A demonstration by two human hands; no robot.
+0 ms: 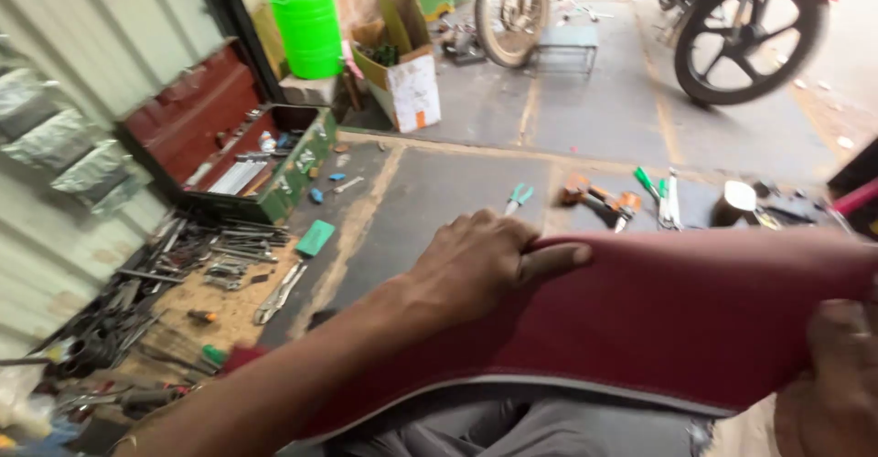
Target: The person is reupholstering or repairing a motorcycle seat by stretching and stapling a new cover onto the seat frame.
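Observation:
A dark red seat cover (677, 315) with a pale grey edge stretches across the lower right of the head view, over my lap. My left hand (480, 260) grips its upper left edge, thumb laid flat along the top. My right hand (837, 379) holds the cover's right end at the frame's lower right corner, only partly in view. Grey trousers (512, 430) show below the cover.
An open red and green toolbox (247, 160) stands at the left, with several wrenches and sockets (183, 265) spread on the floor. Pliers and screwdrivers (631, 201) lie beyond the cover. A green barrel (308, 22), a cardboard box (407, 82) and two motorcycle wheels (745, 32) stand further back.

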